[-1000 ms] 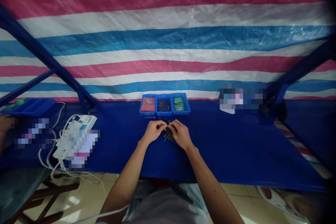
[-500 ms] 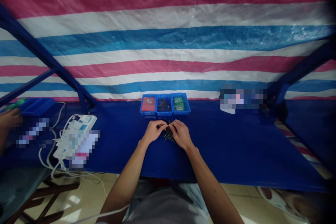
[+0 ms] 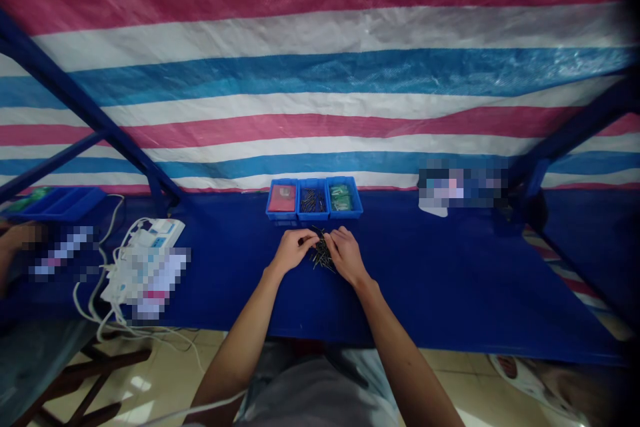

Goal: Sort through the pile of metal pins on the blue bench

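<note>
- We see a loose pile of thin dark pieces lying on the blue table, between the two hands and just in front of three joined bins.
- The left hand reaches the pile's far edge, thumb and forefinger drawn close together; we cannot tell whether a piece is pinched there.
- The right hand stands beside the pile, fingers curled inward and thumb near the forefinger; its grasp, if any, is hidden from us.
- Behind, we note the left bin with a red item, the middle bin with similar dark pieces, and the right bin with green packets.
- We judge each thin piece to be light, stiff and hard to break, perhaps slick, and apt to snag on its neighbours.
- We would take hold at mid-length, between thumb and forefinger tips, choosing one from the pile's edge.
</note>
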### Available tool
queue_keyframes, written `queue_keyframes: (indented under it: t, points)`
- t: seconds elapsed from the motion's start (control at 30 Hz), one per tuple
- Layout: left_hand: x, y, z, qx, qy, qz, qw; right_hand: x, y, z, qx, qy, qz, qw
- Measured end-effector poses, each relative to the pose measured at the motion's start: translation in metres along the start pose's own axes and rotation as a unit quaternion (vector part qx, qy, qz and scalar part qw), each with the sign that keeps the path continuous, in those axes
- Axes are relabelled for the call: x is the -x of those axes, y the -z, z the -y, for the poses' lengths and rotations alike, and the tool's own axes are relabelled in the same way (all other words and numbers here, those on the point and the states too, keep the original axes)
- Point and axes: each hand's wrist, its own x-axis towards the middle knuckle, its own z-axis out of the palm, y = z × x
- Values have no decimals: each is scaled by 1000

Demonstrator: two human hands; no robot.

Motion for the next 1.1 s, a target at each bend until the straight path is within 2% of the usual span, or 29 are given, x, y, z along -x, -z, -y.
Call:
queue_keyframes:
  t: [0.33, 0.83, 0.93, 1.03, 1.1]
  points:
    - [-1, 1, 0, 9, 13, -8, 1000, 1, 5, 4, -108, -15, -28, 994]
    - [-1, -1, 1, -5, 6, -17, 1000, 0, -1, 1, -6, -37, -23, 999]
    - [-1, 0, 0, -4, 6, -18, 1000, 1, -1, 0, -13, -43, -34, 998]
    - [0, 1, 0, -6, 5, -60, 998, 1, 1, -2, -54, -77, -65, 993]
    - [3, 1, 0, -24, 10, -125, 992, 2, 3, -4, -85, -112, -93, 986]
